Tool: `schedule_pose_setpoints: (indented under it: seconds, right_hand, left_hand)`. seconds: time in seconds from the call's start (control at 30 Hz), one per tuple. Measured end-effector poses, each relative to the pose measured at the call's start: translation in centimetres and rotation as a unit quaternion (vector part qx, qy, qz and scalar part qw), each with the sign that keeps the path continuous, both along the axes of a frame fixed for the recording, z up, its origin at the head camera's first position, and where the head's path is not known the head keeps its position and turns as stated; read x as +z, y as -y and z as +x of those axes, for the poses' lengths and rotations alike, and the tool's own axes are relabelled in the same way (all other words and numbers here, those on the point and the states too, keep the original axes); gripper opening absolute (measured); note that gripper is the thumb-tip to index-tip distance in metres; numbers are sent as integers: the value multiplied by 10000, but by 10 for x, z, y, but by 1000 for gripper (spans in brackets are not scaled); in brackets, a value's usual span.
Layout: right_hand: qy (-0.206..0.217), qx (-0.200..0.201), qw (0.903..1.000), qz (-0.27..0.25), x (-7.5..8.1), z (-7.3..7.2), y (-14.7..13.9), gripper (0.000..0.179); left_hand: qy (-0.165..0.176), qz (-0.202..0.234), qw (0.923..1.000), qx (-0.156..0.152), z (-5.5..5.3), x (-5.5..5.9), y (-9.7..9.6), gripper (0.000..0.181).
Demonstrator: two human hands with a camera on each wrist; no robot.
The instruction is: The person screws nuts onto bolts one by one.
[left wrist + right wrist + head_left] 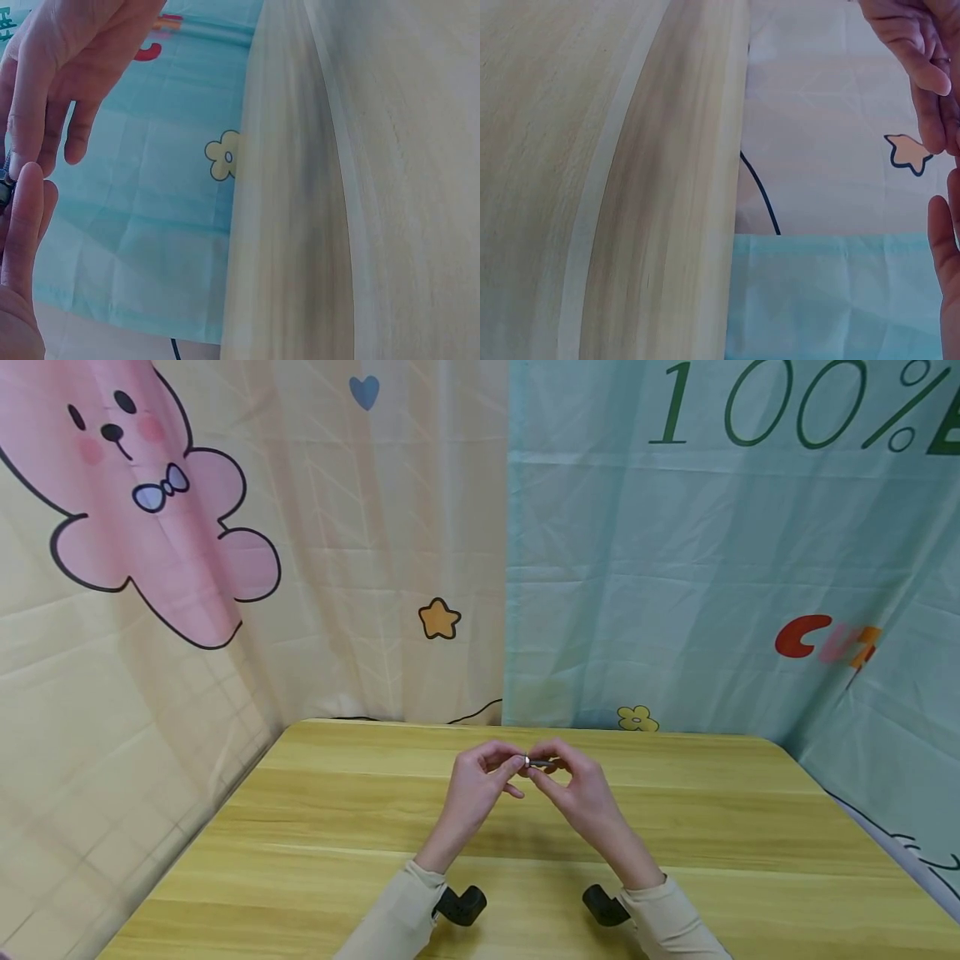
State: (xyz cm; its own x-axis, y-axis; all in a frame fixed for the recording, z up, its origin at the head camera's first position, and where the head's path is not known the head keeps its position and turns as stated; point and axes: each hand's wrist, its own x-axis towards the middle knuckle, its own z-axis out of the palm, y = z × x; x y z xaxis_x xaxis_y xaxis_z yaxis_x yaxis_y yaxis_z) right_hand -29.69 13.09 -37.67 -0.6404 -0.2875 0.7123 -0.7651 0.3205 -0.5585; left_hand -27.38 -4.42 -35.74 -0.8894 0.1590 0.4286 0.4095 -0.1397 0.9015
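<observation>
Above the wooden table, my left hand (474, 785) and right hand (583, 787) meet fingertip to fingertip. Between them is a small, thin metal piece (540, 764), dark grey with a bright silver end on the left. The left thumb and index finger pinch the silver end, while the right thumb and fingers pinch the dark part. In the left wrist view, a bit of the dark metal piece (4, 187) shows at the left edge. Fingers cover most of it, so its exact kind is unclear. The right wrist view shows fingers of both hands but not the piece.
The yellow wood-grain table (315, 852) spreads beneath both hands. Patterned curtains, a cream one (337, 568) and a blue-green one (675, 568), hang behind it. A black wrist mount (461, 906) sticks out by the left sleeve, another (604, 906) by the right sleeve.
</observation>
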Motion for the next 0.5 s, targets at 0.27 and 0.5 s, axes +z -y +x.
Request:
schedule_pose_setpoints:
  seconds: [0.27,0.5]
  right_hand:
    - [6,-263,9995,186,-1,1,0,14]
    - [141,-514,9980,329,-1,1,0,7]
  left_hand:
    - [-4,44,10000,-6,2,1,-1,13]
    - [9,2,10000,-4,-1,-2,-2,13]
